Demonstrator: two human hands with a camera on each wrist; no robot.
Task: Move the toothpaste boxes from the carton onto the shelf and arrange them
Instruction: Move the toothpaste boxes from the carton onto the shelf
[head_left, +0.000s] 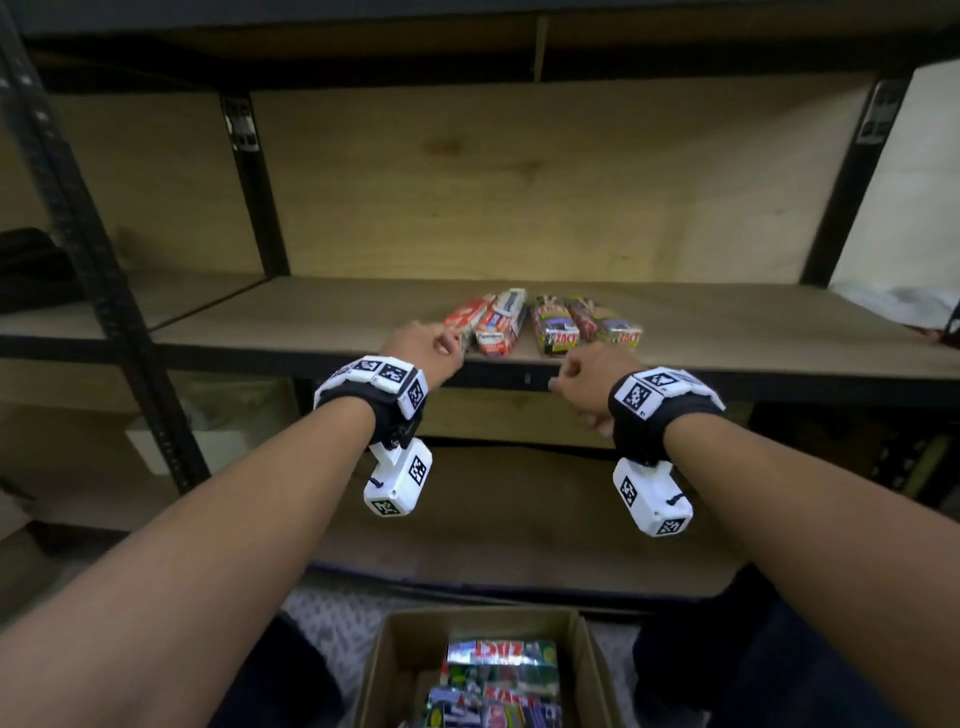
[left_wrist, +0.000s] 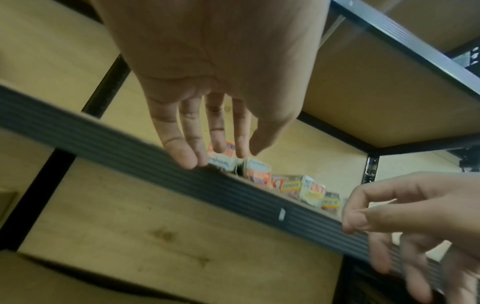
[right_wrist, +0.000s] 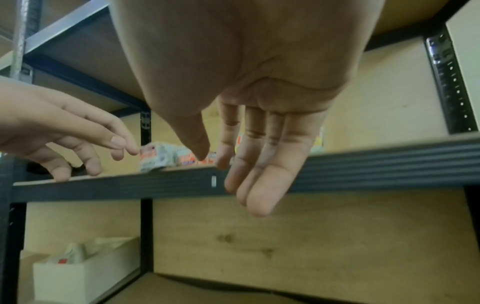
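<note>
Dim storeroom shelving with plywood boards and dark steel rails fills the view, a shelf (head_left: 727, 332) at chest height in front of the person. Neither hand has a grip on anything. The left hand (head_left: 423, 345) has relaxed, nearly straight fingers (left_wrist: 182, 148) at the shelf's front rail, its tips at or just short of the near end of the leftmost red box (head_left: 465, 319); whether they actually touch the box cannot be told. This looks like nudging the row square with the edge. The right hand (head_left: 589, 382) hangs loose and empty just below the rail, near the right pair, fingers (right_wrist: 259, 185) slack, probably released and free to go down for more.

Four boxes lie side by side near the shelf's front edge, long sides running front to back: two red ones (head_left: 501, 322) on the left, two yellow-labelled ones (head_left: 553, 325) on the right, with a small gap between the pairs, so like brands are grouped.

Below, between the person's knees, the carton (head_left: 395, 660) stands open on the floor, with more boxes (head_left: 501, 680) stacked inside, so much of the task remains. A white bin (right_wrist: 85, 273) on a lower shelf holds some packets, too blurred to name.
</note>
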